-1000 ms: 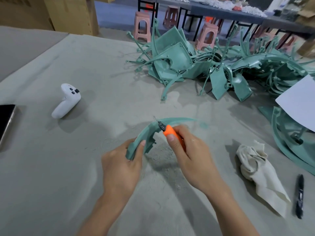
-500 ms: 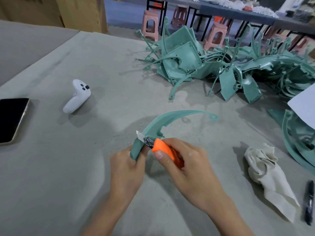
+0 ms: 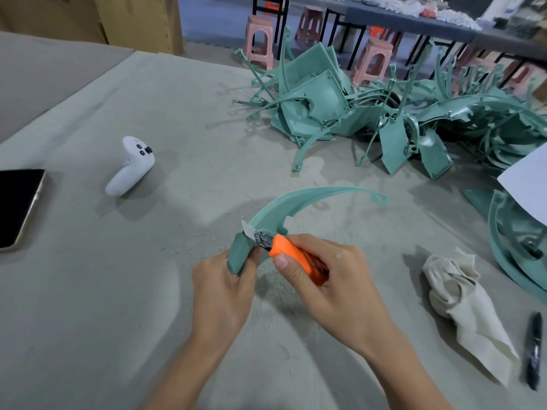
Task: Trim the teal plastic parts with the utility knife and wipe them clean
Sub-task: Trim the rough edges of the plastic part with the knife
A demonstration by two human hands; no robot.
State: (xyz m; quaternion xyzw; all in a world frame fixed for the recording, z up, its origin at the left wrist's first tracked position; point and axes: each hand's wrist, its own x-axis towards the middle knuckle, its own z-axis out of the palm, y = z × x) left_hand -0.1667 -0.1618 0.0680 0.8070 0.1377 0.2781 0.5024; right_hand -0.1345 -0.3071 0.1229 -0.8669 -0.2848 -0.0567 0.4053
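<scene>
Mid-table: L hand [image 3: 220,294] grips teal part [image 3: 275,211]; R hand [image 3: 340,285] grips knife [image 3: 291,255].

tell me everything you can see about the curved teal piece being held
The curved teal piece is a sickle-shaped moulding of matte-looking plastic, broad at its near end and tapering in an arc to a thin tip with a small loop. The left hand grips the broad end; the blade of the orange utility knife, held in the right hand, lies across it just above that grip.
</scene>
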